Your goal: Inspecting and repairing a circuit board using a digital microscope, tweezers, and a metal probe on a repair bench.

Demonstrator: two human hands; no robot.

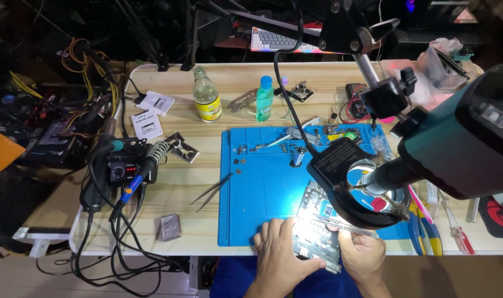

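A dark circuit board [316, 227] lies at the near edge of the blue work mat [262, 187], partly under the ring light [351, 182] of the microscope [455, 143], which hides the board's right part. The left hand [279, 256] grips the board's near left side, fingers closed around its edge. The right hand [362, 254] is closed on the board's right side, thumb on top, just below the ring light. Tweezers [213, 191] lie on the wooden table [196, 221], just left of the mat. Farther left stands a soldering station [124, 168] with tangled cables. A glass bottle [207, 96] and a small green bottle [264, 99] stand behind the mat. Pliers [422, 226] and a red screwdriver [455, 229] lie to the right.
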